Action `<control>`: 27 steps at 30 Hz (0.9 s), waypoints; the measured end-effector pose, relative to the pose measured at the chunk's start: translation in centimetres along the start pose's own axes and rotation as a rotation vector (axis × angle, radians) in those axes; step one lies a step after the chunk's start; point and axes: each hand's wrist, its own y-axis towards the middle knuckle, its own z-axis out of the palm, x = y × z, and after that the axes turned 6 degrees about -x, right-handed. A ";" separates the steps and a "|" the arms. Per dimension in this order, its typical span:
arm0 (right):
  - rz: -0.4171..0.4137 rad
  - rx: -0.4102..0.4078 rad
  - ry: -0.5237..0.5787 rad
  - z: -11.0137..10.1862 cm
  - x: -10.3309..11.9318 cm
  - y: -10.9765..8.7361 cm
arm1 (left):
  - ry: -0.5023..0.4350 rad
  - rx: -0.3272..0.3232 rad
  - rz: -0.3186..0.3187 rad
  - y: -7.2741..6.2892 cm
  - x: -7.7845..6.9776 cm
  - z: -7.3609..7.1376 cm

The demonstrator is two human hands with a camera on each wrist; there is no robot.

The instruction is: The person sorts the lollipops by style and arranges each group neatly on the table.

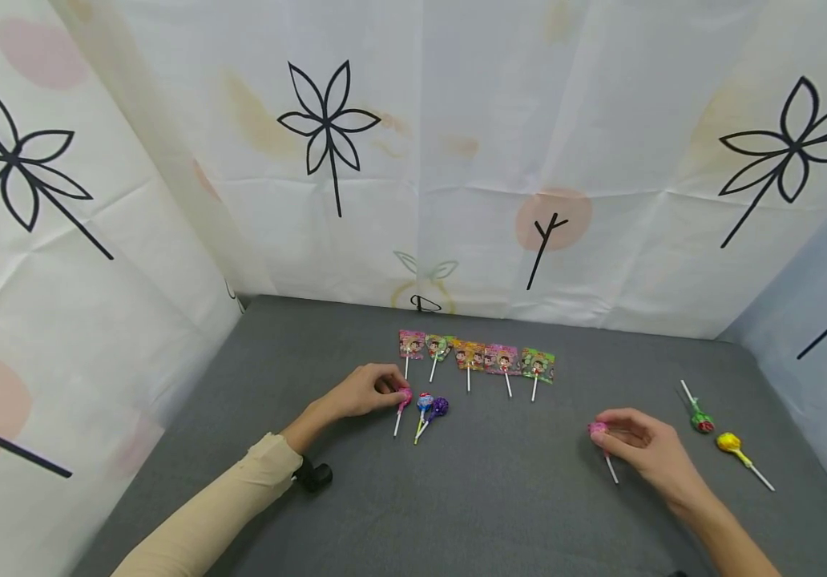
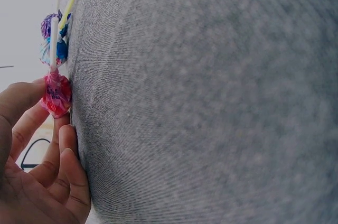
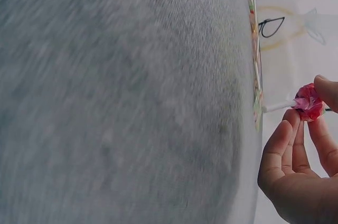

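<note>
My left hand (image 1: 366, 391) pinches the wrapped head of a pink lollipop (image 1: 405, 396) between thumb and fingers, close over the cloth. In the left wrist view this lollipop (image 2: 57, 94) has its white stick pointing away from the palm. Just right of it lie a blue lollipop (image 1: 424, 401) and a purple lollipop (image 1: 439, 407), their sticks crossing. Farther right, my right hand (image 1: 640, 450) holds another pink lollipop (image 1: 597, 429) by its head, the stick hanging down. The right wrist view shows that lollipop (image 3: 309, 101) between thumb and fingertips.
A row of several flat, colourful packeted lollipops (image 1: 469, 355) lies toward the back of the grey tabletop (image 1: 486, 497). Right of my right hand are a green lollipop (image 1: 702, 421) and a yellow lollipop (image 1: 728, 442). White patterned curtains (image 1: 471, 160) stand behind and at the sides.
</note>
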 end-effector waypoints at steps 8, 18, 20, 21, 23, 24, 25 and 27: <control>-0.017 0.041 0.048 1.3 0.5 0.6 | -0.008 0.008 -0.004 -0.1 0.0 -0.1; -0.091 0.102 0.086 3.3 1.1 1.2 | -0.001 0.003 -0.008 -0.1 0.0 -0.1; -0.094 0.108 0.095 3.7 1.2 1.4 | 0.002 0.003 -0.008 -0.1 0.0 -0.1; -0.092 0.108 0.102 3.9 1.2 1.5 | 0.002 0.002 -0.007 -0.1 0.0 -0.1; -0.091 0.115 0.112 4.3 1.3 1.6 | 0.004 0.002 -0.005 -0.1 0.0 -0.1; -0.094 0.121 0.118 4.5 1.3 1.7 | 0.005 0.003 -0.004 -0.1 0.0 -0.1; -0.089 0.124 0.128 4.6 1.4 1.8 | 0.006 0.003 -0.004 -0.1 -0.1 -0.1; -0.088 0.138 0.145 5.0 1.5 2.0 | 0.007 0.003 -0.002 -0.1 -0.1 -0.1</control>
